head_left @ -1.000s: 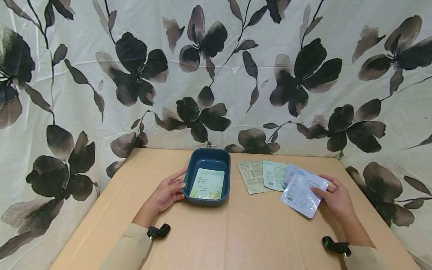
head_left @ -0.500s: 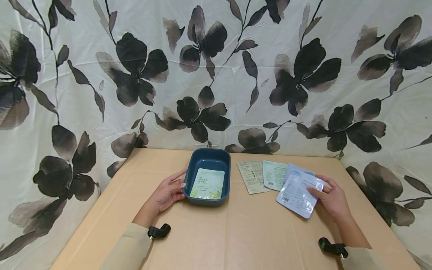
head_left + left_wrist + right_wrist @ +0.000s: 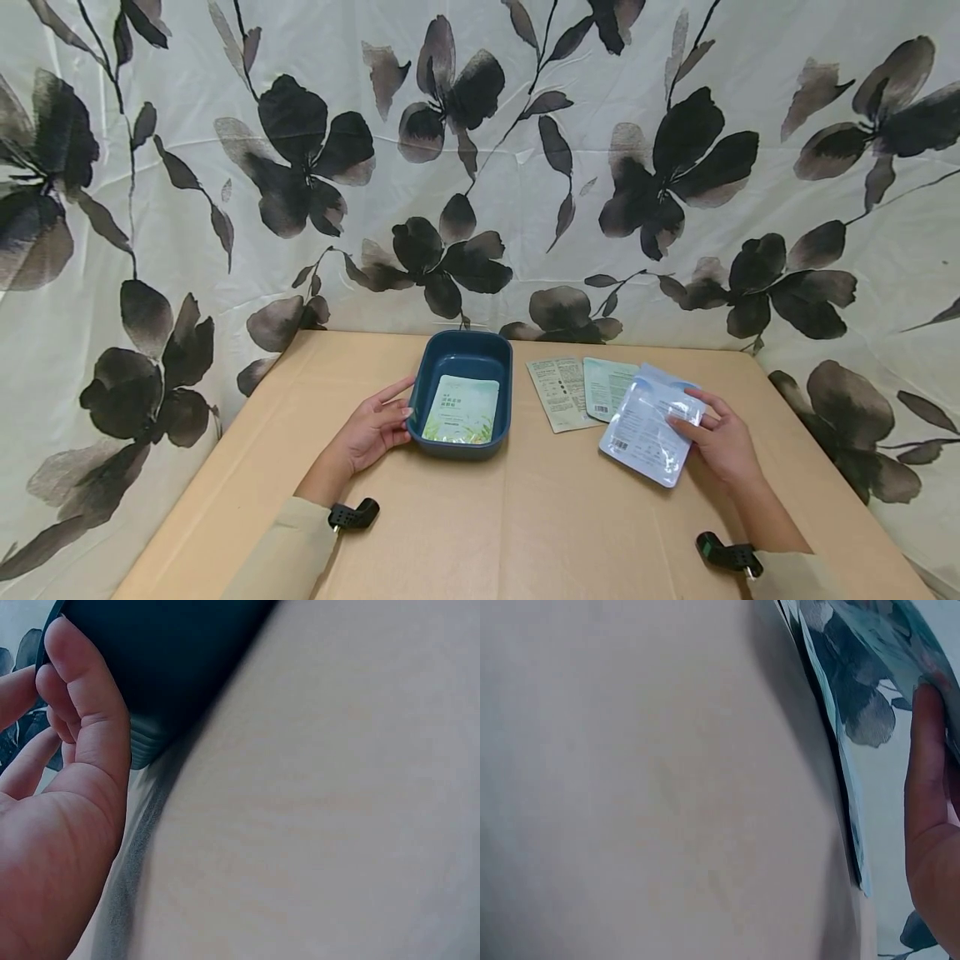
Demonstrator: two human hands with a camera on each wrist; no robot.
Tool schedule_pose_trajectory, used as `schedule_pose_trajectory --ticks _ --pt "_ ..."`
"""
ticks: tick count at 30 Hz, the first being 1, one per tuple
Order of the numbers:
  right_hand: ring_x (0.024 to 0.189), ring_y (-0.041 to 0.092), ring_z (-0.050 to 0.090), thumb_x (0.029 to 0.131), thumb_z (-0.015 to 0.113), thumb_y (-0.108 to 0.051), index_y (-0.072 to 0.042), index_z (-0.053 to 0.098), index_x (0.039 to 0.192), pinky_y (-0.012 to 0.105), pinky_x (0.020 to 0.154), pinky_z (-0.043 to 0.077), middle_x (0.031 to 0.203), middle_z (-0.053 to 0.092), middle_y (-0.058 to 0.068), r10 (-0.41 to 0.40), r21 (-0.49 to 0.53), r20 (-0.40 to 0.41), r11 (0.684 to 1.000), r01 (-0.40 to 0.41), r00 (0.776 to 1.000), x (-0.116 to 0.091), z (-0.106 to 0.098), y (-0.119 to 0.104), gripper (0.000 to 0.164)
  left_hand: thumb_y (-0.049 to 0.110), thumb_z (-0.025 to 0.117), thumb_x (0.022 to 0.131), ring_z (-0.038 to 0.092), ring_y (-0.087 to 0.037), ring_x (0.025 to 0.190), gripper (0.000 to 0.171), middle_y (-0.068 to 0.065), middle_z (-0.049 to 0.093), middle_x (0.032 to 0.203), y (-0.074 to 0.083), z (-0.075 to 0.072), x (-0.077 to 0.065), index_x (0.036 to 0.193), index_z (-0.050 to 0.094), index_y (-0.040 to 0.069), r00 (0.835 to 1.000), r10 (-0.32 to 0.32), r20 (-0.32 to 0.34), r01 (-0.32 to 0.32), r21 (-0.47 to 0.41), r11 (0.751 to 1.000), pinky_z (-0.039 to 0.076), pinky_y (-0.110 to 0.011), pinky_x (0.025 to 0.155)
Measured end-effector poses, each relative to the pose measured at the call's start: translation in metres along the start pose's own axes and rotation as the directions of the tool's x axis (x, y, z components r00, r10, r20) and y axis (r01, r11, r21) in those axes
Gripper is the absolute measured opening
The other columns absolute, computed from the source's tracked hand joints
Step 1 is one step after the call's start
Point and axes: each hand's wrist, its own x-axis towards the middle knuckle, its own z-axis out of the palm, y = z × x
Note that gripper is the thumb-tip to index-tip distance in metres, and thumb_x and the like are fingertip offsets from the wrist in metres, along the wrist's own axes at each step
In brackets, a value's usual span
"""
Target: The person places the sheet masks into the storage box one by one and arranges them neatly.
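In the head view my left hand holds the left wall of a dark blue plastic bin, thumb at the rim. A pale green sheet mask packet lies in the bin. My right hand pinches a light blue sheet mask packet by its right edge, thumb on top. That packet is tilted and raised above the table, as the right wrist view shows, and covers most of another bluish packet. The left wrist view shows the bin's outer wall beside my fingers.
Left of the held packet, a mint packet and a beige-green packet lie overlapping on the tan table. A white curtain with dark flowers hangs behind the table's back edge.
My right hand has moved left with the light blue packet, which now overlaps the mint packet's right side more. The left hand and the bin have stayed in place.
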Motion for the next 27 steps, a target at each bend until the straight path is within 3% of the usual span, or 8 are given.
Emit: schedule_pose_trajectory --ticks 4,12,18,27 --pt "0.076 0.005 0.068 0.09 0.079 -0.013 -0.01 0.037 0.153 0.02 0.059 0.052 0.097 0.073 -0.023 0.004 0.008 0.012 1.0 -0.005 1.0 0.001 0.005 -0.001 0.076 -0.001 0.052 0.104 0.068 -0.012 0.077 0.066 -0.005 0.067 0.113 -0.001 0.0 0.001 0.163 0.027 0.014 1.0 0.003 0.0 -0.003 -0.001 1.0 0.06 -0.026 0.07" --pt "0.086 0.006 0.073 0.09 0.079 -0.014 -0.013 0.04 0.15 0.024 0.071 0.061 0.103 0.073 -0.022 -0.019 0.071 0.063 0.997 0.014 0.998 -0.001 0.018 -0.008 0.072 -0.003 0.051 0.103 0.068 -0.011 0.077 0.067 -0.003 0.066 0.111 -0.003 -0.002 0.003 0.163 0.025 0.013 1.0 0.013 -0.002 -0.013 0.0 1.0 0.059 -0.025 0.069" --pt "0.089 0.008 0.074 0.09 0.078 -0.01 -0.014 0.041 0.149 0.028 0.073 0.062 0.106 0.073 -0.019 -0.017 0.126 0.092 0.992 0.005 0.996 -0.002 0.028 -0.011 0.07 -0.002 0.053 0.103 0.068 -0.012 0.077 0.068 -0.003 0.066 0.111 -0.003 -0.001 0.003 0.163 0.025 0.013 1.0 0.012 0.0 -0.012 -0.004 1.0 0.06 -0.025 0.07" --pt "0.091 0.008 0.073 0.09 0.079 -0.015 -0.007 0.033 0.154 0.026 0.074 0.061 0.108 0.073 -0.017 -0.014 0.09 0.104 0.996 0.004 0.994 0.0 0.043 -0.015 0.08 -0.001 0.054 0.102 0.068 -0.012 0.078 0.069 -0.004 0.067 0.111 -0.003 -0.001 0.003 0.163 0.024 0.012 1.0 0.012 0.007 -0.012 -0.002 1.0 0.06 -0.026 0.071"
